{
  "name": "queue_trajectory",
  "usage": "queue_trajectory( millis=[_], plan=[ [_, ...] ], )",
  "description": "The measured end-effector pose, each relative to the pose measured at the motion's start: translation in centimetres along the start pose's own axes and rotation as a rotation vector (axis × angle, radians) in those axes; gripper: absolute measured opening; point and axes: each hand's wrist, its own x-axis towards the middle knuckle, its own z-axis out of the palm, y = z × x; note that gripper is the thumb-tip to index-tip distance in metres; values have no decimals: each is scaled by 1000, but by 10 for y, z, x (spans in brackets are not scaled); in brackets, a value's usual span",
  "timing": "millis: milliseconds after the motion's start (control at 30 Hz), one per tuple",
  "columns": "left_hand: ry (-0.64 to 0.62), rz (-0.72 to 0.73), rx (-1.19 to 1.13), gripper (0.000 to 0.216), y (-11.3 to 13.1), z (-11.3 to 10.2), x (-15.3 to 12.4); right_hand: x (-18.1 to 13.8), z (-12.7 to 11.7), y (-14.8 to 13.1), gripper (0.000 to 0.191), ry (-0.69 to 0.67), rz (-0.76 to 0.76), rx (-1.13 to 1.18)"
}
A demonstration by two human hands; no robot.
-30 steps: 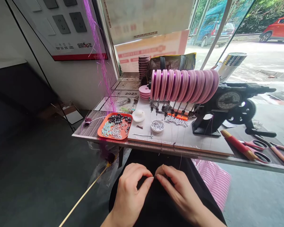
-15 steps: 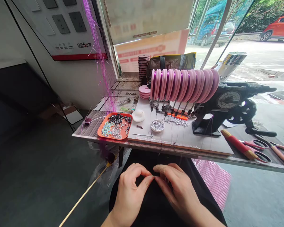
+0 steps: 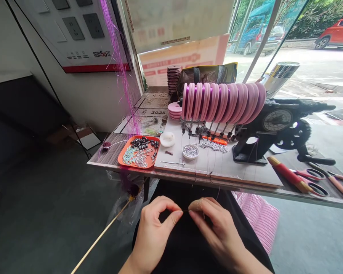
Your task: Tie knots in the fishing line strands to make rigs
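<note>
Above my lap, a short stretch of thin line (image 3: pixel 185 211) runs level between my two hands. My left hand (image 3: pixel 159 232) pinches one end of it between thumb and forefinger. The other end is pinched by my right hand (image 3: pixel 217 226), with a tan wrap on the forefinger. On the board in front of me stands a white dish of small silvery beads (image 3: pixel 190 152), with more loose beads (image 3: pixel 214 145) behind it. Fine strands hang over the board's front edge. To the left an orange tray (image 3: pixel 120 160) holds black, pale green and silvery small parts.
A black hand-cranked winder (image 3: pixel 250 152) carries a row of pink foam spools (image 3: pixel 223 102). Scissors (image 3: pixel 314 182), pliers (image 3: pixel 340 184) and a red-and-gold stick (image 3: pixel 288 174) lie at the right. Purple strands (image 3: pixel 121 76) hang at the left, above a thin wooden stick (image 3: pixel 100 236).
My hands have drawn slightly apart, left hand to the left and right hand to the right. A short span of line now shows between the fingertips.
</note>
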Motion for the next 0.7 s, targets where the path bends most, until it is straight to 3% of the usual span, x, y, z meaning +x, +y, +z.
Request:
queue_trajectory(
  millis=[167, 400, 600, 700],
  plan=[
    [-24, 49, 63, 8, 2, 1, -1, -1, 2, 1, 14, 18, 57, 60],
    [-34, 61, 117, 13, 5, 5, -1, 0, 2, -2, 14, -19, -17, -4],
    [-57, 23, 101, 17, 6, 4, -2, 3, 3, -1, 13, 39, -201, -189],
    [-65, 8, 85, 17, 5, 3, -1, 3, 2, -2, 15, 2, -164, -175]
  ],
)
